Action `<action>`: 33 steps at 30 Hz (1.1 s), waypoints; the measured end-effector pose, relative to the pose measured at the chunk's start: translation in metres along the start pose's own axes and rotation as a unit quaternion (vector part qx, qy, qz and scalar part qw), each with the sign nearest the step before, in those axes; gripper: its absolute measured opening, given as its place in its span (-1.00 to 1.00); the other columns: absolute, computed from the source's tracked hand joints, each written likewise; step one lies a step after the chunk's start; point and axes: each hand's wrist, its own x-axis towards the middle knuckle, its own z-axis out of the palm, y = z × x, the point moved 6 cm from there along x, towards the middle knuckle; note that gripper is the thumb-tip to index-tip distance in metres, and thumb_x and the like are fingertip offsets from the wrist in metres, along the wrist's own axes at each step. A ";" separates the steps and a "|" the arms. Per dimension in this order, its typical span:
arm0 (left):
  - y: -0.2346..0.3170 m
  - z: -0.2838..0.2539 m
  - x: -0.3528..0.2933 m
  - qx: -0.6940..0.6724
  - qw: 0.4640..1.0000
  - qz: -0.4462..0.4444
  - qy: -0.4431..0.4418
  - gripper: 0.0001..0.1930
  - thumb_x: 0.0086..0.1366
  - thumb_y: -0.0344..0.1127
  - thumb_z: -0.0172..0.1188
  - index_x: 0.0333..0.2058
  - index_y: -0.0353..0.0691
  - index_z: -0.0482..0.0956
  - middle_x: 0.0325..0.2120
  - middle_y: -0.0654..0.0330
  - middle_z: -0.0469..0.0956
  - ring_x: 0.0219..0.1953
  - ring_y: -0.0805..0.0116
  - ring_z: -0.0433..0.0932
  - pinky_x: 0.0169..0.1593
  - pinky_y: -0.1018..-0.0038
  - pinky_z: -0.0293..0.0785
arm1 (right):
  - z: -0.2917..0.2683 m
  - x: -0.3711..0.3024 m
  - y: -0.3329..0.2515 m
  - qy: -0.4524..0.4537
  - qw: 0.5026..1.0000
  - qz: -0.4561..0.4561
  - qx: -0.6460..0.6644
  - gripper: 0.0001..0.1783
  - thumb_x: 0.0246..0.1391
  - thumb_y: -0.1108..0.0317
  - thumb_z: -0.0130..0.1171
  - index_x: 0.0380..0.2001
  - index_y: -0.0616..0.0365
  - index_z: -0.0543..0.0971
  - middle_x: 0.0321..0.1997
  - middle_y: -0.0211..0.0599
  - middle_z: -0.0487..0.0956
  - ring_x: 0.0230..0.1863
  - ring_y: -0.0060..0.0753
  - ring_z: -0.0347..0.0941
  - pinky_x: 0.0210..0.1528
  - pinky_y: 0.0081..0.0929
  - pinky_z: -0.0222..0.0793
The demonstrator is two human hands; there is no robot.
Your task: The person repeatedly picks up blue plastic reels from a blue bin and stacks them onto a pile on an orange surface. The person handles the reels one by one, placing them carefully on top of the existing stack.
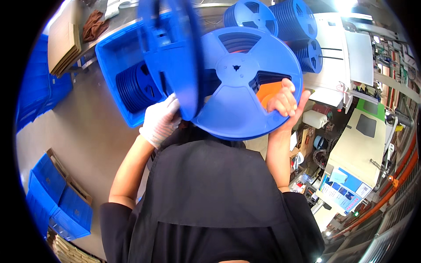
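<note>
A blue plastic reel (177, 74) stands on edge, tilted and partly blurred, with my gloved left hand (158, 122) closed on its lower rim. To its right a second blue reel (232, 109) faces up, showing a small centre hole and wide cut-out windows. My bare right hand (285, 104) grips this one, fingers hooked through a window and the palm against the outer rim. Through the windows show more dark blue layers beneath and an orange patch (267, 93). The left fingertips are partly hidden behind the tilted reel.
A blue bin (107, 74) at left holds a row of blue reels (136, 87). More stacked reels (294, 19) stand on the white table (329, 79) at the far right. Flattened cardboard (66, 39) lies far left; blue crates (61, 193) stand on the floor.
</note>
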 end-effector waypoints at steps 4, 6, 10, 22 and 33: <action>0.001 0.013 -0.008 -0.061 0.997 0.041 -0.016 -0.51 -0.10 -0.44 0.21 -0.08 -0.14 0.47 -0.06 0.17 0.53 -0.42 0.08 0.59 -0.34 0.31 0.53 | 0.002 0.017 0.013 0.051 0.998 0.034 -0.021 -0.60 0.16 0.11 0.18 -0.33 0.16 0.24 -0.71 -0.53 0.23 -0.73 -0.64 0.20 -0.60 -0.66 0.13; -0.001 0.020 -0.008 -0.104 0.991 0.014 -0.081 -0.51 -0.11 -0.42 0.25 -0.09 -0.14 0.47 -0.09 0.16 0.54 -0.43 0.09 0.59 -0.34 0.32 0.53 | 0.004 0.027 0.020 0.045 0.996 0.067 -0.038 -0.49 0.13 0.06 0.20 -0.20 0.28 0.27 -0.61 -0.49 0.27 -0.62 -0.65 0.25 -0.54 -0.63 0.16; 0.004 0.019 -0.013 -0.204 0.967 -0.051 -0.146 -0.58 -0.04 -0.41 0.28 -0.12 -0.17 0.49 -0.42 0.16 0.56 -0.53 0.27 0.55 -0.39 0.42 0.47 | 0.000 0.048 0.019 0.135 0.958 0.059 -0.248 -0.27 0.21 -0.11 0.01 0.08 0.44 0.30 -0.11 -0.07 0.49 -0.10 -0.13 0.46 0.04 -0.20 0.42; -0.091 0.001 -0.098 -0.708 0.617 -0.326 0.108 -0.47 0.08 -0.18 0.35 -0.02 -0.22 0.39 -0.26 0.16 0.49 -0.26 0.34 0.52 -0.15 0.42 0.52 | -0.057 -0.019 -0.032 0.252 0.900 -0.026 -0.355 -0.48 0.26 -0.05 -0.03 -0.02 0.22 0.41 -0.51 -0.41 0.36 -0.58 -0.57 0.20 -0.52 -0.59 0.15; -0.073 -0.032 -0.123 -0.620 0.659 -0.380 0.193 -0.61 0.10 -0.42 0.13 -0.06 -0.28 0.39 -0.26 0.14 0.49 -0.19 0.30 0.50 -0.02 0.39 0.44 | -0.052 -0.063 -0.053 0.043 0.970 -0.077 -0.228 -0.34 0.19 -0.09 0.06 0.10 0.27 0.31 -0.60 -0.48 0.25 -0.71 -0.69 0.11 -0.62 -0.67 0.06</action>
